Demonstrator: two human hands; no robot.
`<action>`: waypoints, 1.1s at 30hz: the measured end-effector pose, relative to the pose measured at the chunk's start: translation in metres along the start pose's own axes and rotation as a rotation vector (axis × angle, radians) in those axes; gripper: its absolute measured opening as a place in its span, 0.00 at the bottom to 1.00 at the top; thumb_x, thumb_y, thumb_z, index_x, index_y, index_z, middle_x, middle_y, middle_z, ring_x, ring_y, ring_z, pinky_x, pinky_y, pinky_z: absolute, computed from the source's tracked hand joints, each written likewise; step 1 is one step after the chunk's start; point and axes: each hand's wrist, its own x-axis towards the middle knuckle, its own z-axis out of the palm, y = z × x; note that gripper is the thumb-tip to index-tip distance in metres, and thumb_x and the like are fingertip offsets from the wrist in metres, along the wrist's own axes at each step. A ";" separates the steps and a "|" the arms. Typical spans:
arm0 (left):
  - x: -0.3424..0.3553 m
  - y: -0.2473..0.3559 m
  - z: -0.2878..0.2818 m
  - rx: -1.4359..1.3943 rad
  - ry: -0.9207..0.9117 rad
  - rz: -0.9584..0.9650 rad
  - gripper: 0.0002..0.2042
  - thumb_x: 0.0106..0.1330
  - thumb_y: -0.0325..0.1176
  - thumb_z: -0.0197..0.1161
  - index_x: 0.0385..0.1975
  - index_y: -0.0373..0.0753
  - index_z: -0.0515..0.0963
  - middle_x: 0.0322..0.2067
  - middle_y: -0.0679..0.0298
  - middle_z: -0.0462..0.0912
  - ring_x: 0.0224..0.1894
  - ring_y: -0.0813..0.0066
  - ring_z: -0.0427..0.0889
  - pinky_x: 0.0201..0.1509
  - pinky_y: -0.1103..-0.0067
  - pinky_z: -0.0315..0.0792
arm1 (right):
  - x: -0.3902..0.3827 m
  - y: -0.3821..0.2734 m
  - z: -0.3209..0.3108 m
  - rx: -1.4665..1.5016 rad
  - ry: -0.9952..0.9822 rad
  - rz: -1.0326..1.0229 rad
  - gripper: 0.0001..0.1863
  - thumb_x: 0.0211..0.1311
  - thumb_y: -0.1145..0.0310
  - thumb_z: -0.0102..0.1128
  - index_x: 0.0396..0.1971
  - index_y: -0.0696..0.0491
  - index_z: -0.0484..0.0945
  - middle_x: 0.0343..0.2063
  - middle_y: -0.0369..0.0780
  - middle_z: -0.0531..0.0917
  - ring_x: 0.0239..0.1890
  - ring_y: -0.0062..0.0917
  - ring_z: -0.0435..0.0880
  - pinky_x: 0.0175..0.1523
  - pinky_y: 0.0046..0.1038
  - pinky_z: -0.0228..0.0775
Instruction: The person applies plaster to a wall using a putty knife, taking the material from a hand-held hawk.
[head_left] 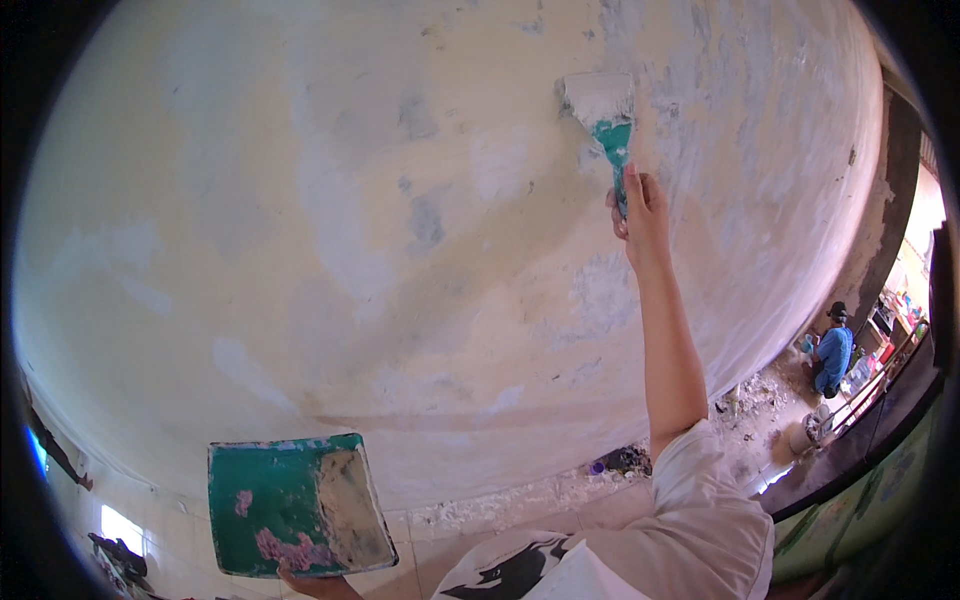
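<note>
Raised high on the wall, my right hand (642, 215) grips the green handle of a putty knife (613, 137). Its wide blade is coated in pale filler and lies against or very near the wall (480, 270), which is cream with white and grey patches. Low on the left, my left hand (315, 585) holds a square green plaster hawk (270, 510) by its near edge. Beige filler (352, 510) covers the right side of the hawk, and pinkish dried smears mark its green face. Only part of the left hand shows; the hawk hides some fingers.
Scraped debris (520, 505) lies along the foot of the wall on the tiled floor (440, 545). At the far right a person in blue (832, 355) crouches near a bucket (808, 432) and assorted items. A dark doorway edge (900, 170) bounds the wall.
</note>
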 end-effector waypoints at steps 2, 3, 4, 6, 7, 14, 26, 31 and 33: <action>-0.040 0.032 0.058 -0.121 0.040 -0.128 0.31 0.66 0.55 0.49 0.66 0.47 0.65 0.69 0.59 0.62 0.67 0.55 0.65 0.66 0.52 0.65 | -0.008 0.007 0.004 -0.049 0.012 0.083 0.19 0.76 0.50 0.50 0.32 0.50 0.68 0.20 0.34 0.74 0.12 0.11 0.62 0.16 0.17 0.48; -0.043 0.032 0.082 -0.020 -0.011 -0.054 0.30 0.66 0.54 0.49 0.66 0.47 0.65 0.69 0.60 0.62 0.67 0.57 0.65 0.66 0.53 0.64 | -0.016 0.007 -0.009 -0.083 0.053 0.114 0.19 0.76 0.50 0.50 0.32 0.51 0.67 0.19 0.33 0.74 0.12 0.11 0.61 0.15 0.17 0.47; -0.051 0.040 0.086 0.067 -0.029 0.058 0.29 0.66 0.53 0.49 0.66 0.48 0.65 0.68 0.60 0.63 0.68 0.60 0.64 0.66 0.54 0.64 | -0.027 0.019 -0.008 -0.055 0.018 0.085 0.20 0.76 0.49 0.50 0.32 0.51 0.68 0.18 0.33 0.73 0.12 0.11 0.62 0.16 0.17 0.49; -0.058 0.044 0.099 0.202 -0.064 0.219 0.29 0.66 0.52 0.49 0.65 0.47 0.65 0.68 0.61 0.63 0.68 0.62 0.64 0.67 0.55 0.64 | -0.038 0.039 -0.027 -0.023 -0.015 0.005 0.21 0.75 0.49 0.50 0.33 0.53 0.69 0.17 0.33 0.72 0.12 0.11 0.63 0.16 0.18 0.51; -0.059 0.041 0.099 0.211 -0.071 0.232 0.29 0.67 0.52 0.48 0.65 0.46 0.65 0.69 0.61 0.63 0.68 0.63 0.64 0.67 0.56 0.64 | -0.042 0.038 -0.027 0.008 -0.005 -0.051 0.21 0.76 0.49 0.50 0.32 0.53 0.68 0.16 0.32 0.72 0.12 0.11 0.63 0.16 0.18 0.51; -0.056 0.027 0.101 0.098 -0.130 0.222 0.30 0.69 0.52 0.45 0.63 0.37 0.64 0.70 0.57 0.61 0.68 0.58 0.64 0.68 0.54 0.65 | -0.011 -0.011 0.003 0.132 0.023 -0.123 0.22 0.76 0.48 0.48 0.31 0.53 0.69 0.14 0.31 0.69 0.11 0.12 0.63 0.15 0.20 0.52; -0.059 0.031 0.114 0.071 -0.152 0.093 0.32 0.59 0.46 0.51 0.65 0.44 0.68 0.62 0.59 0.71 0.58 0.62 0.72 0.59 0.66 0.68 | -0.074 0.062 0.035 0.195 0.003 0.079 0.23 0.77 0.46 0.46 0.30 0.51 0.69 0.16 0.30 0.69 0.14 0.11 0.67 0.17 0.17 0.54; -0.073 0.032 0.117 -0.034 -0.056 0.081 0.33 0.56 0.47 0.52 0.65 0.43 0.68 0.61 0.58 0.71 0.56 0.60 0.72 0.59 0.63 0.67 | -0.039 0.008 0.068 0.326 -0.188 0.040 0.22 0.77 0.46 0.45 0.32 0.51 0.67 0.18 0.31 0.70 0.14 0.10 0.66 0.17 0.16 0.54; -0.077 0.031 0.123 -0.006 -0.033 0.076 0.33 0.55 0.47 0.53 0.64 0.43 0.68 0.60 0.57 0.72 0.57 0.59 0.71 0.60 0.63 0.66 | -0.037 0.014 0.079 0.259 -0.211 0.055 0.22 0.77 0.47 0.45 0.32 0.51 0.67 0.18 0.31 0.70 0.14 0.11 0.66 0.17 0.16 0.55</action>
